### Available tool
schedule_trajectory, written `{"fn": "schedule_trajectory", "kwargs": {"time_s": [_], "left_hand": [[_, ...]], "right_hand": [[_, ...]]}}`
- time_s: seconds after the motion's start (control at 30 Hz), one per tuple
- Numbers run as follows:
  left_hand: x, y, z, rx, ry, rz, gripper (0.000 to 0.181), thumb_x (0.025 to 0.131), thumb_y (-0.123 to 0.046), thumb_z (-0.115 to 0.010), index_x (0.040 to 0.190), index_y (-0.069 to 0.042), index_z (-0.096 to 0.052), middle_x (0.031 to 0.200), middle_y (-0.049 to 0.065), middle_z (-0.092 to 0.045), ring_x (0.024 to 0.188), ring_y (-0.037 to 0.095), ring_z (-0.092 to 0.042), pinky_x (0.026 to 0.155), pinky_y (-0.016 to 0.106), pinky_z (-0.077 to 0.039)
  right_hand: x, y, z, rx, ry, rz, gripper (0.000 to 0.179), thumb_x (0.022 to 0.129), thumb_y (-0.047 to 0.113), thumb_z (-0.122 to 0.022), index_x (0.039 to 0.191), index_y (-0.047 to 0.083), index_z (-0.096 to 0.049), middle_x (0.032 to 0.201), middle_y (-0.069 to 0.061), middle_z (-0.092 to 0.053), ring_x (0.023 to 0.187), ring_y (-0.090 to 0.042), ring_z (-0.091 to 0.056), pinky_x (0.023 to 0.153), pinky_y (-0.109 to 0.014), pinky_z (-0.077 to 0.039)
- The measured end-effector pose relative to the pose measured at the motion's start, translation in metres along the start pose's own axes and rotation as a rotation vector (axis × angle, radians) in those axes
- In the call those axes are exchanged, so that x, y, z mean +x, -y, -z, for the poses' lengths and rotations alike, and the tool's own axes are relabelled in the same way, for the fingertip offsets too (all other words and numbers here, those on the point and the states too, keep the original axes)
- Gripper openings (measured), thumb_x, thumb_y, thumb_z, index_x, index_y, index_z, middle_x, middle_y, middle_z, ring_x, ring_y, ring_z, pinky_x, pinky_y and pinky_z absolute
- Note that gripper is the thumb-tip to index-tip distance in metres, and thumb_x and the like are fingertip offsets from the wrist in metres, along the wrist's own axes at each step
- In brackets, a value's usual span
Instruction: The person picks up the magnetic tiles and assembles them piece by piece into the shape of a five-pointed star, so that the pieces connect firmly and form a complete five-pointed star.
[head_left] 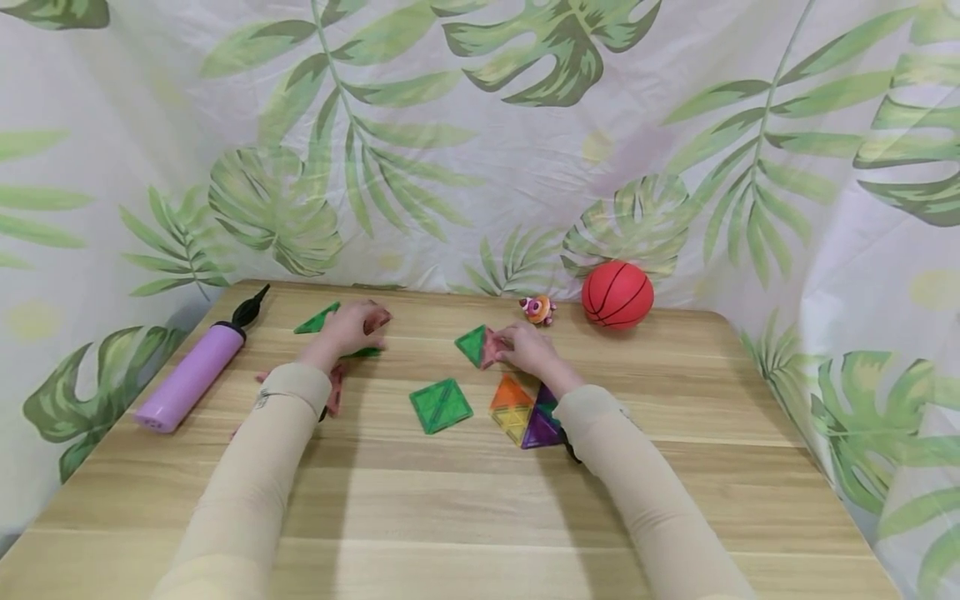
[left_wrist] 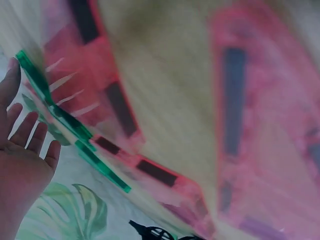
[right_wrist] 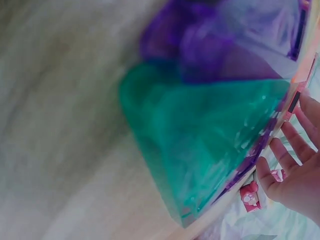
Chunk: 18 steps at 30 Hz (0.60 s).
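Observation:
In the head view my right hand [head_left: 527, 346] pinches the corner of a translucent red triangle magnetic tile [head_left: 490, 348], which lies against a green triangle tile [head_left: 472, 343]. The right wrist view shows the other fingers of that hand [right_wrist: 295, 165] spread apart. Over at the left, my left hand [head_left: 351, 327] hovers by a green triangle tile [head_left: 365, 352], fingers loosely bent. Its wrist view shows those fingers [left_wrist: 30, 135] spread, with the thumb near a green tile's edge [left_wrist: 32, 70]. Pink-red tiles [left_wrist: 260, 125] lie under the left wrist, partly hidden.
Two green triangles form a square [head_left: 441, 406] mid-table. Right of it, orange [head_left: 510, 393], yellow [head_left: 513, 422] and purple [head_left: 542, 431] tiles adjoin, partly under the right wrist. A purple hand pump [head_left: 191, 379], a small toy figure [head_left: 537, 310] and a red ball [head_left: 617, 295] stand around.

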<state>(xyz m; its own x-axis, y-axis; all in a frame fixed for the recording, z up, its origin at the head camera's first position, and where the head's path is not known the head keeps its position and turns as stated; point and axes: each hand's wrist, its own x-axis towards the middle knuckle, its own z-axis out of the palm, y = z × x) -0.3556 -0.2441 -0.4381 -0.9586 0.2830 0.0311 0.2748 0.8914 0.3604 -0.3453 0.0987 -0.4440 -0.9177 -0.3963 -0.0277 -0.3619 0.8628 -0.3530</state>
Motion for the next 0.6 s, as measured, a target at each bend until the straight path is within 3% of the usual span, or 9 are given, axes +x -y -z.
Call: {"fn": "schedule_trajectory", "kwargs": {"time_s": [0.13,0.33,0.47,0.6], "left_hand": [[-0.002,0.005,-0.002,-0.028,0.013,-0.005,0.056,0.081,-0.029,-0.075,0.129,-0.011,-0.056,0.116,0.02,-0.06,0.113,0.042,-0.049,0.097,0.068,-0.025],[-0.003,0.004,-0.005,-0.02,0.029,-0.008,0.06,0.082,-0.03,-0.074,0.132,-0.005,-0.053,0.127,0.022,-0.056,0.119,0.044,-0.046,0.099,0.067,-0.024],[-0.003,-0.001,-0.007,-0.03,0.016,-0.018,0.059,0.081,-0.028,-0.075,0.13,-0.004,-0.054,0.123,0.022,-0.058,0.116,0.044,-0.049,0.096,0.065,-0.029],[-0.003,-0.007,-0.011,-0.042,-0.002,-0.075,0.049,0.081,-0.022,-0.075,0.121,0.0,-0.059,0.111,0.021,-0.063,0.106,0.041,-0.055,0.091,0.057,-0.038]], "right_hand": [[0.001,-0.002,-0.001,-0.005,-0.006,0.004,0.042,0.088,0.029,-0.067,0.128,0.017,-0.06,0.133,-0.008,-0.055,0.126,-0.028,-0.045,0.095,-0.056,-0.039],[0.001,-0.002,-0.003,-0.013,-0.015,0.005,0.041,0.088,0.029,-0.067,0.127,0.016,-0.061,0.132,-0.008,-0.055,0.125,-0.028,-0.047,0.094,-0.056,-0.04],[0.002,-0.001,-0.002,-0.018,-0.023,0.002,0.042,0.088,0.029,-0.067,0.127,0.015,-0.061,0.131,-0.008,-0.056,0.124,-0.028,-0.048,0.094,-0.056,-0.041],[0.002,-0.001,-0.002,-0.023,-0.029,0.0,0.042,0.088,0.029,-0.067,0.127,0.014,-0.061,0.131,-0.008,-0.056,0.123,-0.027,-0.048,0.093,-0.055,-0.042]]}}
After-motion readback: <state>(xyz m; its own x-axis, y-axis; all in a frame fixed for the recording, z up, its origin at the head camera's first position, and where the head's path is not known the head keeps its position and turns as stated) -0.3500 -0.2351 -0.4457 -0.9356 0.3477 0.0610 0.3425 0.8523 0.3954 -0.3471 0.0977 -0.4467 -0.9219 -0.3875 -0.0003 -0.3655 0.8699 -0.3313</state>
